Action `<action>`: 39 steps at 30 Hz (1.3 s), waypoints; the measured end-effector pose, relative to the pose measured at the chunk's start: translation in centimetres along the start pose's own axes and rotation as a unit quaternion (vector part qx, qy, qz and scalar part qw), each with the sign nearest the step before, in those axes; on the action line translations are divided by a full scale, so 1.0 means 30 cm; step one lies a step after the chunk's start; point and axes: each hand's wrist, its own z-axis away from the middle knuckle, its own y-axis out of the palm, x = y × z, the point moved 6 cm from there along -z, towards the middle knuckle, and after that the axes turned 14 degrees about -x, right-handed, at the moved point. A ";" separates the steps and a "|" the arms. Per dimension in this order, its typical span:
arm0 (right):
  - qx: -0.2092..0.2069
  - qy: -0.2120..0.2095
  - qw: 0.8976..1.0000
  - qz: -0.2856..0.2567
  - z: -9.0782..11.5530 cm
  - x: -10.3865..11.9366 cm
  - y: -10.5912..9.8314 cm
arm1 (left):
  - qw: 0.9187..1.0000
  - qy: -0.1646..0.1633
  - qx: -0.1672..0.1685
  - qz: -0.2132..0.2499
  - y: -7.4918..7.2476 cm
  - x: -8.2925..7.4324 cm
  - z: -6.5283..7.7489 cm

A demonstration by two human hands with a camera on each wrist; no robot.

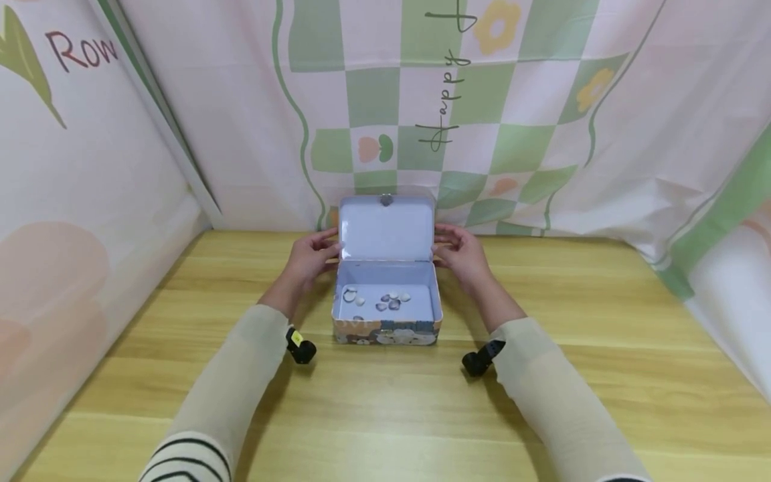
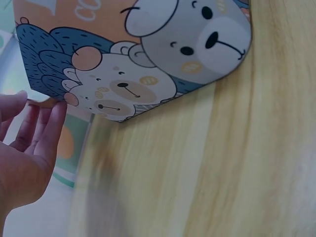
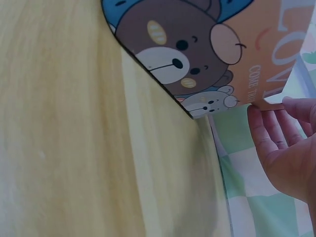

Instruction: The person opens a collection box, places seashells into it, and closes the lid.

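Note:
A hinged tin box (image 1: pixel 355 331) with printed cartoon bears stands on the table, its lid (image 1: pixel 385 231) raised upright at the back. Several small white and purplish shells (image 1: pixel 394 304) lie scattered on its pale inner floor. At the lid's left edge, my left hand (image 1: pixel 306 258) pinches it between thumb and fingers. My right hand (image 1: pixel 466 258) does the same at the right edge. In the left wrist view, the left fingers (image 2: pixel 42 126) reach behind the lid, beside the printed side wall. The right wrist view shows the right thumb (image 3: pixel 298 106) at the lid's edge.
The wood-grain table (image 1: pixel 385 415) extends around the box on both sides and in front. Behind the box hangs a green-and-white checked cloth (image 1: pixel 373 97). Another printed cloth (image 1: pixel 90 167) covers the left side. Small black cameras sit at both wrists.

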 end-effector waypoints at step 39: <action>-0.007 -0.122 0.990 0.073 0.043 0.123 -0.018 | 0.988 0.147 0.026 -0.042 -0.023 -0.115 0.060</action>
